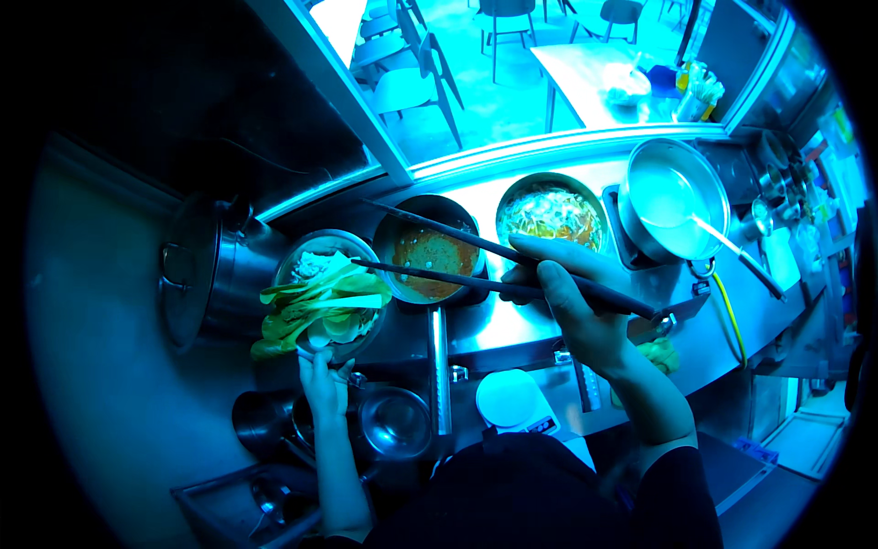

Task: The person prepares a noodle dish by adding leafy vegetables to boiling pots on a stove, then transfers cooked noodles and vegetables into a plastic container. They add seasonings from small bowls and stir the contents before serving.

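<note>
My left hand [325, 386] grips the near rim of a round metal bowl [379, 329] that holds long leafy greens [322, 302], pale round slices and a white heap. In my right hand [583, 302] is a pair of long dark chopsticks [446, 276], spread apart, their tips pointing left; one tip appears over the greens. Beyond the chopsticks, a pan [432, 261] of reddish broth sits on a burner. To its right stands a second pan [552, 209] with broth and pale shredded food on top. Whether the chopsticks touch the greens I cannot tell.
A large metal pot [669, 199] with a ladle [727, 240] stands at the right, near a yellow hose [730, 322]. A lidded stockpot [219, 274] is at the left. Nearer me are a white kitchen scale [511, 401] and an empty metal bowl [396, 422]. A window ledge runs behind.
</note>
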`<action>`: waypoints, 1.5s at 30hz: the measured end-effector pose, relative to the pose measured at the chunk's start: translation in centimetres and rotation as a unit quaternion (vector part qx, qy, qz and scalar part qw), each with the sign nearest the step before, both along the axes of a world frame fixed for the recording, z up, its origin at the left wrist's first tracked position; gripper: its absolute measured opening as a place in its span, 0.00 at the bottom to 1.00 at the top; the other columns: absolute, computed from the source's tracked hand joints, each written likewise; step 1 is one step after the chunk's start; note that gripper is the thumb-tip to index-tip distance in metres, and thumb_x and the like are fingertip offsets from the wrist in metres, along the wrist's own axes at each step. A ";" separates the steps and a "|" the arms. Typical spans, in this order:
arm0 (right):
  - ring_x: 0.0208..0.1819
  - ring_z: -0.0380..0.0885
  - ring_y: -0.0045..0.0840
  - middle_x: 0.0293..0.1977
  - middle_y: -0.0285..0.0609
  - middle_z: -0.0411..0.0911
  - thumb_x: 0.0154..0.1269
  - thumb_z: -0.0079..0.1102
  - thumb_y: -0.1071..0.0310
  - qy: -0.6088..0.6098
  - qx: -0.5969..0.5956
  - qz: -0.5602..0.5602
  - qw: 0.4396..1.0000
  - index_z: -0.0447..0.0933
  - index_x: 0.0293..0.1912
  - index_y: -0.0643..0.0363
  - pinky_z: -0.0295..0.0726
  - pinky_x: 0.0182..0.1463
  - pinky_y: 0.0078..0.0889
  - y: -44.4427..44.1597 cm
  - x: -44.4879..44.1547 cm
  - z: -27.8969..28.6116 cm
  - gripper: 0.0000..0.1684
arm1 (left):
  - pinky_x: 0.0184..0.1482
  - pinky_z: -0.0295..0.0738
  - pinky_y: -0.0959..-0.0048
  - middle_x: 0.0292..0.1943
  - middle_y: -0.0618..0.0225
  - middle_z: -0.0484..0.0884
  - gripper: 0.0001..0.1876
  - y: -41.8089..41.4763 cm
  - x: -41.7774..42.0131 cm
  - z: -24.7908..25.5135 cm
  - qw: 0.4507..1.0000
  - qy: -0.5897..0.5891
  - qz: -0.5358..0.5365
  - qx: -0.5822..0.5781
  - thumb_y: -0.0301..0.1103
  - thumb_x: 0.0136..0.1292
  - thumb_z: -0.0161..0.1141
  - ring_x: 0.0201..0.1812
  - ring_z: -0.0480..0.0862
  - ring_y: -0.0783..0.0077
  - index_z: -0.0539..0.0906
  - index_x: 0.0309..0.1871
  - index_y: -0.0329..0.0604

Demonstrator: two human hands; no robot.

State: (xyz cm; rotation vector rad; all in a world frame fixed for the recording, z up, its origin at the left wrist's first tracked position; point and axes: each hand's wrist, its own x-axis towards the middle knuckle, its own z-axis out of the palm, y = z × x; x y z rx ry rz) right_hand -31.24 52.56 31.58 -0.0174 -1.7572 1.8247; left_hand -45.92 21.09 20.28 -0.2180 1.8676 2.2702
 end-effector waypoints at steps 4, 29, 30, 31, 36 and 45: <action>0.32 0.77 0.20 0.32 0.47 0.78 0.63 0.51 0.68 0.009 -0.002 0.040 0.999 0.73 0.48 0.66 0.76 0.32 0.18 -0.4 -2.7 0.1 0.16 | 0.30 0.81 0.71 0.44 0.63 0.71 0.19 1.9 -0.6 0.8 1.000 0.000 -0.019 -0.001 0.23 0.57 0.46 0.39 0.79 0.68 0.62 0.53 0.46; 0.19 0.70 0.27 0.17 0.45 0.70 0.63 0.49 0.65 0.030 0.212 0.069 0.974 0.73 0.28 0.64 0.66 0.22 0.27 -3.0 -12.6 3.1 0.13 | 0.28 0.83 0.69 0.42 0.59 0.73 0.17 5.2 -6.3 2.5 0.981 0.095 -0.088 -0.144 0.22 0.56 0.46 0.36 0.80 0.66 0.63 0.51 0.38; 0.19 0.70 0.25 0.17 0.45 0.70 0.64 0.48 0.65 0.015 0.199 0.062 0.978 0.73 0.28 0.64 0.66 0.22 0.27 -2.9 -12.5 2.5 0.13 | 0.27 0.83 0.70 0.41 0.59 0.73 0.17 5.4 -6.3 2.3 0.978 0.101 -0.092 -0.159 0.22 0.56 0.46 0.35 0.80 0.66 0.64 0.50 0.38; 0.19 0.70 0.24 0.17 0.44 0.70 0.64 0.47 0.65 -0.001 0.186 0.055 0.981 0.73 0.27 0.63 0.66 0.22 0.26 -2.5 -12.3 1.5 0.14 | 0.26 0.83 0.69 0.42 0.57 0.73 0.17 5.6 -6.4 1.9 0.975 0.119 -0.099 -0.160 0.21 0.55 0.45 0.35 0.81 0.65 0.63 0.50 0.37; 0.19 0.71 0.13 0.20 0.39 0.75 0.68 0.42 0.61 -0.007 0.060 -0.018 0.998 0.76 0.31 0.65 0.70 0.23 0.16 -1.0 -9.8 -0.7 0.19 | 0.31 0.79 0.67 0.38 0.51 0.77 0.29 7.6 -6.2 2.1 0.930 0.219 -0.117 -0.272 0.19 0.51 0.46 0.34 0.81 0.60 0.59 0.61 0.38; 0.18 0.72 0.15 0.18 0.39 0.73 0.69 0.40 0.59 -0.061 0.022 -0.086 0.994 0.75 0.30 0.66 0.71 0.21 0.13 1.8 -7.1 -2.8 0.21 | 0.39 0.75 0.63 0.55 0.41 0.66 0.40 10.9 -4.7 4.8 0.797 0.382 -0.160 -0.440 0.18 0.48 0.46 0.38 0.80 0.50 0.51 0.68 0.51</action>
